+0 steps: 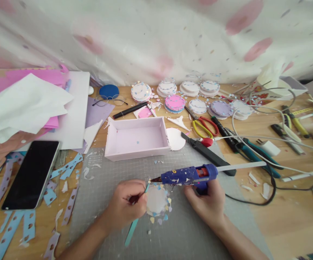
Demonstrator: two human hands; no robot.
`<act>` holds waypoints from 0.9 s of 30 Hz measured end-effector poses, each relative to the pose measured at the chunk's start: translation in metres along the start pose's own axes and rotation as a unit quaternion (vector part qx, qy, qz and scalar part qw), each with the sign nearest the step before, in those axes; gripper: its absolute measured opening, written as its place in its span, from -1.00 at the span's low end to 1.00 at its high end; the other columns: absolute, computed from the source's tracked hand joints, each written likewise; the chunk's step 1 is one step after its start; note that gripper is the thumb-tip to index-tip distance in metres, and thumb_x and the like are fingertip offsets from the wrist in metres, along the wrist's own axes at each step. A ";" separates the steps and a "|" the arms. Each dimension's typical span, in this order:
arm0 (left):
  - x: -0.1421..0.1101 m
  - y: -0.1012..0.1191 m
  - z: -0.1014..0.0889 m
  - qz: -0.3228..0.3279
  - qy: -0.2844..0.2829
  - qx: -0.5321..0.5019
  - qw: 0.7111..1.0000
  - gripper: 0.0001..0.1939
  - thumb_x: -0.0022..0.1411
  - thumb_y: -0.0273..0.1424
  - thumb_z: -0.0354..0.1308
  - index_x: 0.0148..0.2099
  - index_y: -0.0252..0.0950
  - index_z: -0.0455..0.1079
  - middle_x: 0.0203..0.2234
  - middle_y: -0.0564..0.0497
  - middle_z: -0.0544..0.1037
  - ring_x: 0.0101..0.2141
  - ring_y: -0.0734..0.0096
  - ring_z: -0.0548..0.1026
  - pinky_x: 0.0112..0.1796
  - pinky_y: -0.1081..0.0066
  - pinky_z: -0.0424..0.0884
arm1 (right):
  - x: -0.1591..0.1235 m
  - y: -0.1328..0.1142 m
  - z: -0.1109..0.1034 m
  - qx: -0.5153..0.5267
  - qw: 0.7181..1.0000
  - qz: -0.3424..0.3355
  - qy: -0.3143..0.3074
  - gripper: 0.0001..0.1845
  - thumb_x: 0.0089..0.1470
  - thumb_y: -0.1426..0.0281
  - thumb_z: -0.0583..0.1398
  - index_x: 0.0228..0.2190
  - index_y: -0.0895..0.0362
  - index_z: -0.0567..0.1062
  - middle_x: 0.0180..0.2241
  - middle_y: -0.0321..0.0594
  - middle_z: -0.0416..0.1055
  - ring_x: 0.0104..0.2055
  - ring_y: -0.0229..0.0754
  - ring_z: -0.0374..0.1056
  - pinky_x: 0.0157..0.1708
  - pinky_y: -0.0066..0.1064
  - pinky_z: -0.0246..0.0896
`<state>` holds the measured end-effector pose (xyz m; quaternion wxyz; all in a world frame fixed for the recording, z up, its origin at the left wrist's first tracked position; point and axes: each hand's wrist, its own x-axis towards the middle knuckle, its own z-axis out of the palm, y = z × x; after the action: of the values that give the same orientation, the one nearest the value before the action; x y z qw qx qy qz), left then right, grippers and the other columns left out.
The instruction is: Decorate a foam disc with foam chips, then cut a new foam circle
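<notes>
Glue gun (179, 176) fills the curled right hand (209, 200); left hand (128, 202) pinches a teal tool (131, 232).

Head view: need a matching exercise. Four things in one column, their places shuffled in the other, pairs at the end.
Things
1. Blue hot-glue gun
2. Smartphone
3. Open-topped pale box
4. Slim teal tool

Places
A. On the wooden table, left of the grey cutting mat
B. Gripped in the left hand
C. Gripped in the right hand
D. At the far edge of the cutting mat

Pairs
1-C
2-A
3-D
4-B
</notes>
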<state>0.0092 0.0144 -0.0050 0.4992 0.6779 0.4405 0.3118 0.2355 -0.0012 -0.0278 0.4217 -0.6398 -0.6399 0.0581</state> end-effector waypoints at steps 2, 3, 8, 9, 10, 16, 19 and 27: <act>0.000 -0.001 0.000 0.005 0.000 0.000 1.000 -0.65 0.12 -0.53 -0.07 -0.61 -0.23 -0.14 -0.69 0.17 -0.01 -0.61 0.55 0.05 -0.57 0.46 -0.02 | 0.000 0.000 0.000 -0.002 1.000 -0.003 -0.003 -0.85 -0.13 0.47 0.20 -0.51 0.07 0.28 -0.71 -0.53 0.11 -0.72 -0.39 0.01 -0.72 -0.58 0.01; 0.000 -0.001 0.000 0.009 0.001 0.000 1.000 -0.65 0.12 -0.54 -0.07 -0.61 -0.23 -0.14 -0.69 0.17 -0.01 -0.61 0.55 0.05 -0.57 0.47 -0.02 | 0.000 0.000 0.000 -0.003 1.000 -0.005 -0.002 -0.85 -0.13 0.47 0.20 -0.51 0.07 0.28 -0.71 -0.53 0.11 -0.72 -0.39 0.01 -0.72 -0.58 0.00; 0.000 -0.001 0.000 0.031 0.010 -0.004 0.999 -0.66 0.12 -0.56 -0.07 -0.60 -0.24 -0.13 -0.69 0.18 -0.01 -0.62 0.57 0.05 -0.58 0.50 -0.02 | 0.001 0.000 0.000 -0.014 1.000 -0.025 0.003 -0.85 -0.12 0.44 0.20 -0.51 0.06 0.27 -0.71 -0.52 0.11 -0.72 -0.39 0.02 -0.72 -0.56 0.00; 0.000 -0.001 0.000 0.033 0.010 -0.003 0.999 -0.66 0.12 -0.56 -0.07 -0.60 -0.24 -0.12 -0.69 0.18 0.00 -0.62 0.58 0.06 -0.58 0.50 -0.02 | 0.002 0.000 0.000 -0.018 0.999 -0.032 0.005 -0.86 -0.12 0.44 0.19 -0.51 0.06 0.28 -0.71 -0.52 0.12 -0.72 -0.38 0.02 -0.72 -0.56 -0.01; 0.000 -0.002 0.000 0.035 0.010 -0.003 0.999 -0.66 0.12 -0.57 -0.07 -0.60 -0.24 -0.12 -0.69 0.17 0.00 -0.62 0.58 0.06 -0.58 0.50 -0.02 | 0.002 0.000 -0.001 -0.023 0.999 -0.039 0.009 -0.87 -0.11 0.44 0.19 -0.51 0.07 0.29 -0.70 -0.51 0.13 -0.72 -0.38 0.02 -0.72 -0.55 -0.02; 0.000 -0.003 0.001 0.025 0.011 -0.006 1.000 -0.65 0.12 -0.56 -0.06 -0.61 -0.25 -0.11 -0.69 0.18 0.00 -0.62 0.58 0.06 -0.58 0.50 -0.01 | 0.001 0.001 -0.002 -0.029 0.998 -0.042 0.034 -0.89 -0.10 0.43 0.21 -0.49 0.07 0.32 -0.71 -0.51 0.13 -0.72 -0.38 0.02 -0.72 -0.54 -0.01; -0.001 -0.004 0.001 0.019 0.016 -0.011 1.000 -0.65 0.11 -0.56 -0.05 -0.63 -0.26 -0.09 -0.70 0.18 0.02 -0.62 0.58 0.07 -0.58 0.51 -0.01 | 0.000 0.003 0.000 -0.015 0.998 -0.018 0.055 -0.85 -0.10 0.39 0.25 -0.47 0.08 0.34 -0.70 -0.52 0.13 -0.72 -0.39 0.02 -0.72 -0.55 0.00; -0.002 0.010 -0.003 0.017 0.051 -0.002 0.999 -0.67 0.11 -0.55 -0.08 -0.68 -0.28 0.10 -0.73 0.17 0.14 -0.65 0.59 0.16 -0.59 0.55 0.08 | 0.001 0.039 -0.046 -0.011 0.982 0.097 0.161 -0.67 -0.06 0.20 0.31 -0.33 0.15 0.40 -0.46 -0.28 0.32 -0.48 -0.23 0.24 -0.46 -0.40 0.17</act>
<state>0.0084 0.0122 0.0059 0.4719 0.6677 0.4534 0.3549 0.2940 -0.0149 -0.0214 0.5043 -0.7046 -0.4991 -0.0124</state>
